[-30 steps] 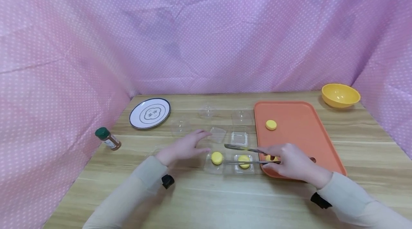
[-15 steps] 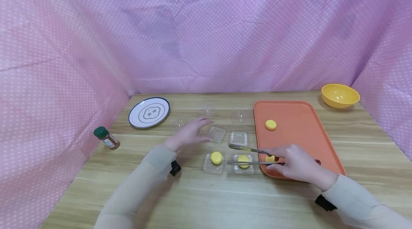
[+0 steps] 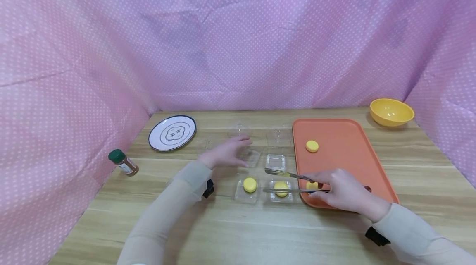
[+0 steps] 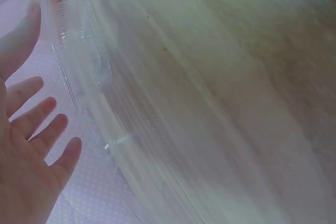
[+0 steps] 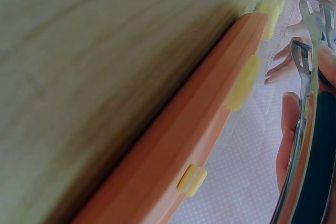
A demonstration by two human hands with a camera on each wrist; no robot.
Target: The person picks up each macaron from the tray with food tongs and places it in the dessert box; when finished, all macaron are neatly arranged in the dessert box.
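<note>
My left hand (image 3: 227,152) reaches over the middle of the table, fingers spread and nothing held, overlapping a clear plastic box (image 3: 253,158) in the head view. Its fingers (image 4: 47,135) look extended in the left wrist view. With my right hand (image 3: 340,190) I grip metal tongs (image 3: 276,171), their arms spread apart above the tray's near left corner. Beneath the tongs, one yellow macaron (image 3: 281,192) sits in a clear box. Beside it, another yellow macaron (image 3: 250,185) lies in a second clear box (image 3: 241,196). Two more, a far macaron (image 3: 312,146) and a partly covered macaron (image 3: 311,185), are on the orange tray (image 3: 342,145).
Another clear box (image 3: 276,161) stands behind the filled ones, with several clear domed pieces (image 3: 279,136) farther back. At the left are a white plate (image 3: 158,134) and a green-capped spice jar (image 3: 126,165). A yellow bowl (image 3: 391,113) stands at the far right.
My left hand has moved right and forward, over the clear box behind the macarons. My right hand and the tongs have shifted slightly right. The macarons stay in place.
</note>
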